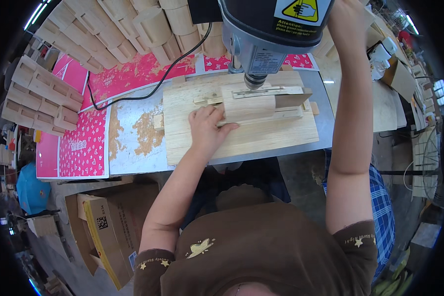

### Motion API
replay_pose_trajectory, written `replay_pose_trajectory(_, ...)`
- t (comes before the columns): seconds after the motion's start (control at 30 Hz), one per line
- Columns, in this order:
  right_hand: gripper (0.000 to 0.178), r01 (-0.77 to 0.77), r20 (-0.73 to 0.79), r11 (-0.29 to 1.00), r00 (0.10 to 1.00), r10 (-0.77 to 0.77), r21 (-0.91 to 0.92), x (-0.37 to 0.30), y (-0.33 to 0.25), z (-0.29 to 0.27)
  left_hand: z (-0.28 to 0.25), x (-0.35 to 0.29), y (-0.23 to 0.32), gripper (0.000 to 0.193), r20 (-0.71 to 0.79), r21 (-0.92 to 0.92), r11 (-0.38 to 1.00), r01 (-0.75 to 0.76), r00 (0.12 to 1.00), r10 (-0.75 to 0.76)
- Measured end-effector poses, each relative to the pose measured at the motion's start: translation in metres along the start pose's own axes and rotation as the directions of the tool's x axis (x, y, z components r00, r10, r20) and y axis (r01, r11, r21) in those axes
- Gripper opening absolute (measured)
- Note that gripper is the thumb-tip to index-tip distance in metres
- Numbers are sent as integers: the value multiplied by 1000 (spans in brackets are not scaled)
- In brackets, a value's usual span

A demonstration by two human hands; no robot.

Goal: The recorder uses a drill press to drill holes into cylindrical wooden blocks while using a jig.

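Note:
A drill press (256, 37) hangs over the table, its chuck (255, 80) pointing down at a pale wooden block (249, 106). That block lies in a jig of wooden strips and a grey plate (294, 100), fixed on a flat wooden board (266, 134). My left hand (209, 128) grips the block's left end, fingers curled against it and thumb stretched along its near side. Raised at the upper right, my right hand (349, 19) is beside the machine's head. Its fingers are out of sight, so whatever they touch cannot be made out.
Stacked wooden blocks with slots (155, 29) stand at the back left, more (44, 96) at the far left. A black cable (155, 91) crosses the pink sheets (84, 143). Sawdust (150, 130) lies on the metal tabletop. Below is an open cardboard box (116, 232).

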State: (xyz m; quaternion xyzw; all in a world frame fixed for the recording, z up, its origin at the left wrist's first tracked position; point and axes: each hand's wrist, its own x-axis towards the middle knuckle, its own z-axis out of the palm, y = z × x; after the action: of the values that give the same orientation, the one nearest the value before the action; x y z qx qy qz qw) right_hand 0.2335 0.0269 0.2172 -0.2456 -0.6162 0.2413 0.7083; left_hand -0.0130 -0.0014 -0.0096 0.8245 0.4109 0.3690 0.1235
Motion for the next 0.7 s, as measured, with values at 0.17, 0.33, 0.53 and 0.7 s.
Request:
replay_pose_trajectory(0.17, 28, -67, -95, 637, 995, -10, -768, 17, 7, 4, 7, 2, 8, 43, 49, -31, 999, 44, 998, -43)
replay_pose_trajectory(0.33, 30, 8, -40, 557, 997, -73, -830, -52, -39, 1, 7, 2, 5, 39, 74, -30, 998, 62, 995, -60)
replay_pose_trajectory(0.53, 17, 119, -17, 679, 982, -190, -725, -149, 2, 7, 7, 2, 7, 38, 28, -32, 999, 30, 999, -29)
replay_pose_trajectory(0.7, 16, 170, -51, 704, 958, -281, -690, -169, 52, 5, 8, 2, 9, 39, 39, -41, 998, 52, 998, -51)
